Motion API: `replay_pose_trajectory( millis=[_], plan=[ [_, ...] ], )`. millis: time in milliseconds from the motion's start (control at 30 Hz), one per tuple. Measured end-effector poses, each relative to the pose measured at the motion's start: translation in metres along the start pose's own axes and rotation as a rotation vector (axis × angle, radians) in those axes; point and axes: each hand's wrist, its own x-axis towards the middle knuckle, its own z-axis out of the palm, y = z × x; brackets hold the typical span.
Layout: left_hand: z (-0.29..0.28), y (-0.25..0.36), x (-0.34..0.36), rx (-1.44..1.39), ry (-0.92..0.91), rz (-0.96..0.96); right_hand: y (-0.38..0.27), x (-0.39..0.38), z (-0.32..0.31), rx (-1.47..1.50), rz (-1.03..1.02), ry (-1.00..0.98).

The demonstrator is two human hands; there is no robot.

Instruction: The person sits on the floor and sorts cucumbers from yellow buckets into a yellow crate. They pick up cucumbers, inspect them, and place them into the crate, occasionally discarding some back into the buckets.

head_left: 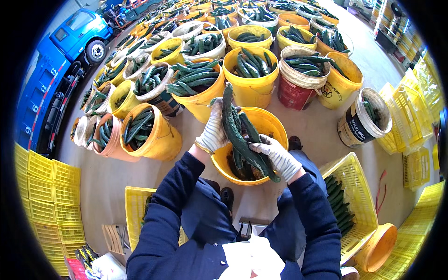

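Both gloved hands gripped a bunch of long cucumbers (237,133) above the yellow bucket (270,122) standing on the floor. The left hand (213,132) had its fingers closed around the bunch's upper part; the right hand (277,156) clasped the lower ends. A yellow crate (357,186) of cucumbers sat just right.

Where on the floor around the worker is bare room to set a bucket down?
Bare floor lies between the held bucket and the dark-labelled bucket; more left, toward stacked yellow crates. Ahead, buckets stand packed.
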Motion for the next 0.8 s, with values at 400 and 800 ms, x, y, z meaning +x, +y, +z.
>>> replay_pose_trajectory(
  millis=[400,800],
  plan=[
    [0.016,-0.019,0.009,0.302,0.388,0.114,0.010,0.014,0.002,-0.642,-0.146,0.195],
    [0.010,-0.031,0.026,-0.206,-0.060,-0.021,0.036,0.017,-0.009,0.362,-0.062,-0.040]
  ],
)
